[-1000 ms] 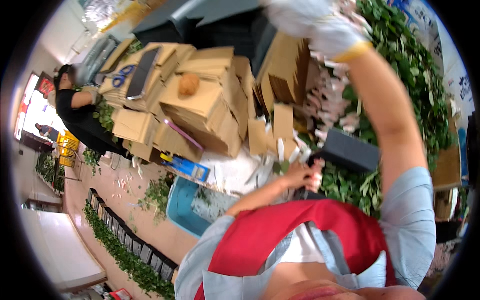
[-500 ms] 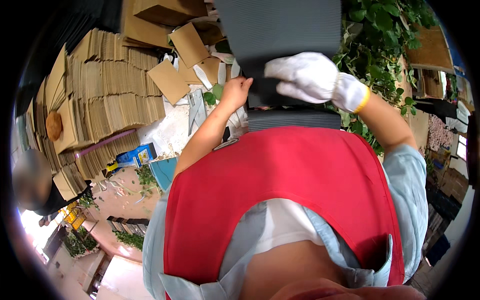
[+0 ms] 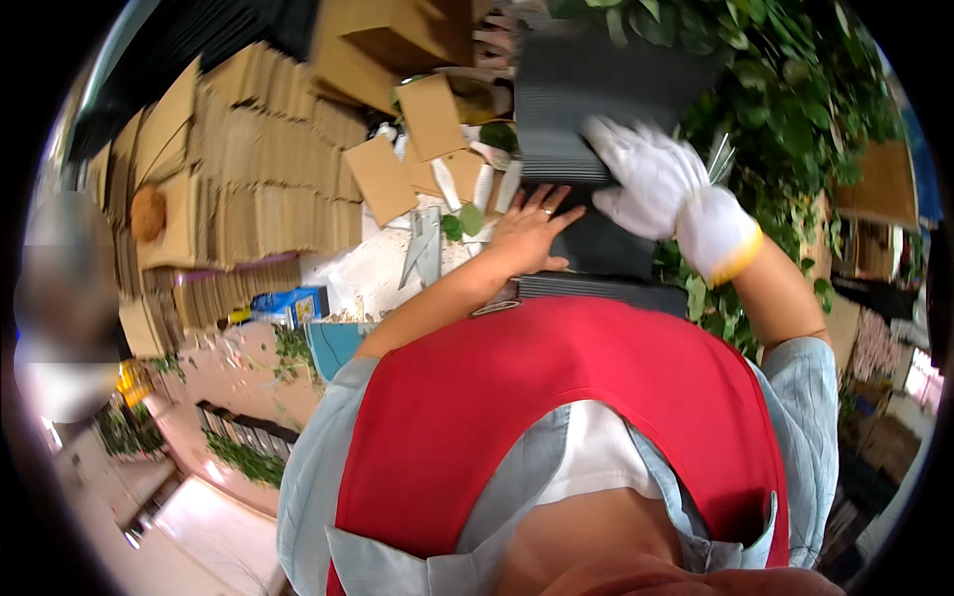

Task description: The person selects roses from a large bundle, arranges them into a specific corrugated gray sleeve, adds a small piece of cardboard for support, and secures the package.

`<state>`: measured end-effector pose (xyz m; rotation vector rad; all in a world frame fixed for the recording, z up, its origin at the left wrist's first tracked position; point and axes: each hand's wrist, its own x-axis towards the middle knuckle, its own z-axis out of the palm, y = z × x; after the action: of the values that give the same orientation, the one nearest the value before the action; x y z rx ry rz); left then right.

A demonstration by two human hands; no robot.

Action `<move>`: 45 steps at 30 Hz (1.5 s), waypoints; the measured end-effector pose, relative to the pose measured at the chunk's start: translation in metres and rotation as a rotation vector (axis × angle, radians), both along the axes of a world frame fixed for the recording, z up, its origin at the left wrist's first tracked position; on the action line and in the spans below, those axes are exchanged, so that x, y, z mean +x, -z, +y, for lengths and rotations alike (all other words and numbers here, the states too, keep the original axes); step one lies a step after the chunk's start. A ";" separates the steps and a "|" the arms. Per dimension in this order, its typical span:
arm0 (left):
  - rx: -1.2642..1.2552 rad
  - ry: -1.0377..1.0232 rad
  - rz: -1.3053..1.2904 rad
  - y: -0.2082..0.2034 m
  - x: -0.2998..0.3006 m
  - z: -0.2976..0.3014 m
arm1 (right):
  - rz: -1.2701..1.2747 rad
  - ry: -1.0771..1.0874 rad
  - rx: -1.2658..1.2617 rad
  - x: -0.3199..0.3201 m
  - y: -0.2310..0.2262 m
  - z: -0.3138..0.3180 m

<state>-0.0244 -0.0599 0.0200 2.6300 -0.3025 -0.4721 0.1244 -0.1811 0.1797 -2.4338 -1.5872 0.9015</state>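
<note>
A black ribbed sheet [image 3: 556, 99] lies in front of my chest, with a smoother dark part nearer to me and a ribbed near edge [image 3: 636, 290] by my red apron. My bare left hand [image 3: 537, 230] rests on the left side of the dark part, fingers spread; it wears a ring. Over the sheet's right side is my right hand [image 3: 661, 189], in a white glove with a yellow cuff. Its fingers are stretched out, thumb apart, and slightly blurred. I see nothing held in either hand. Whether the glove touches the sheet is unclear.
Cardboard pieces stand in tall stacks [image 3: 278, 184] on the left. Loose cardboard pieces [image 3: 383, 179], white strips [image 3: 445, 185] and a grey metal tool [image 3: 422, 248] lie beside my left arm. Leafy green stems [image 3: 785, 119] crowd the right side. A person [image 3: 70, 298] is at the far left.
My left hand has moved from the sheet's left edge onto the dark part and spread out. The gloved fingers have straightened. The sheet's far part looks shorter, and the view has shifted.
</note>
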 end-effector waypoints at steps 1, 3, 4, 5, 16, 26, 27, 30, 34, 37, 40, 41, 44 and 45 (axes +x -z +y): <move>-0.059 0.012 -0.054 0.006 0.000 0.001 | 0.067 0.074 -0.413 0.016 0.002 0.006; -0.049 -0.007 -0.052 0.006 0.001 0.000 | 0.173 -0.077 -0.787 0.022 -0.027 0.054; -0.054 0.002 -0.050 0.004 0.000 -0.001 | 0.056 -0.158 -0.005 0.008 0.009 0.065; -0.056 -0.004 -0.043 0.003 -0.002 0.000 | 0.059 -0.172 0.412 -0.012 0.019 0.089; -0.164 -0.002 -0.547 0.081 -0.002 0.006 | -0.100 0.271 -0.032 -0.116 0.127 0.244; -0.200 -0.073 -0.265 0.030 -0.013 0.007 | 1.016 0.574 0.312 -0.085 -0.050 -0.042; -0.169 -0.111 -0.295 0.032 -0.011 0.003 | 1.041 0.774 0.199 -0.077 -0.049 -0.066; -0.127 -0.034 -0.072 -0.001 -0.002 0.000 | 0.636 0.879 -0.550 -0.018 -0.016 -0.105; -0.075 -0.021 -0.140 0.024 -0.001 0.002 | 1.055 0.973 -0.179 -0.030 0.060 -0.084; -0.206 -0.080 -0.106 0.010 -0.005 0.005 | 1.044 0.780 -0.114 -0.043 0.116 -0.069; -0.293 -0.107 -0.120 0.016 -0.019 0.024 | 1.109 0.788 -0.127 -0.040 0.125 -0.066; -0.398 -0.137 -0.190 0.021 -0.022 0.033 | 0.885 0.799 -0.232 -0.039 0.117 -0.059; -0.421 -0.363 -0.240 0.025 -0.065 0.064 | 0.761 0.785 -0.325 -0.039 0.109 -0.051; -0.459 -0.470 -0.242 0.026 -0.070 0.071 | 0.765 0.799 -0.259 -0.040 0.115 -0.054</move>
<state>-0.0944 0.0107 -0.0061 2.1999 0.1264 0.0711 0.0844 -0.2350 0.0650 -2.1012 -0.2254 1.5945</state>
